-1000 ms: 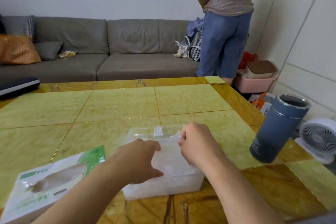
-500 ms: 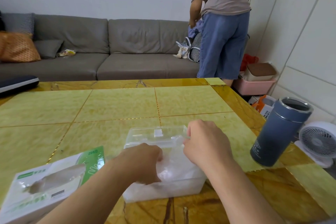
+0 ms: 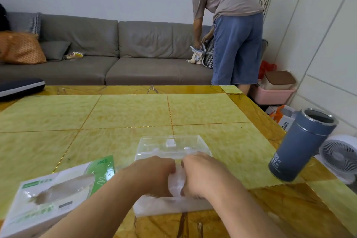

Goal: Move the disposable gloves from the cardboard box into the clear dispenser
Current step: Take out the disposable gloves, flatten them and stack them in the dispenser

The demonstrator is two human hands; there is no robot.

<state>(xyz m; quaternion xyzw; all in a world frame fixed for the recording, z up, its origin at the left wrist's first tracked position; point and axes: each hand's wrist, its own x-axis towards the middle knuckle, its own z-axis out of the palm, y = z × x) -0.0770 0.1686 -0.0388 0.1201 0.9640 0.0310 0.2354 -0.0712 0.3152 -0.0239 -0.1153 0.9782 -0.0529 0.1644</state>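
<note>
The clear dispenser (image 3: 170,206) sits on the table in front of me, its transparent lid (image 3: 172,146) flipped open toward the far side. A wad of thin clear disposable gloves (image 3: 176,180) lies inside it. My left hand (image 3: 152,174) and my right hand (image 3: 201,176) are side by side over the box, knuckles up, fingers curled down into the gloves. The white and green cardboard glove box (image 3: 52,191) lies flat to the left, its oval opening facing up.
A blue-grey open tumbler (image 3: 301,147) stands near the table's right edge (image 3: 270,129). A small white fan (image 3: 340,156) sits on the floor beyond it. A person bends over bags at the grey sofa (image 3: 108,54). A dark flat case (image 3: 19,87) lies far left.
Both hands have come together and pushed lower into the dispenser, bunching the gloves. The person in the background has bent toward the sofa.
</note>
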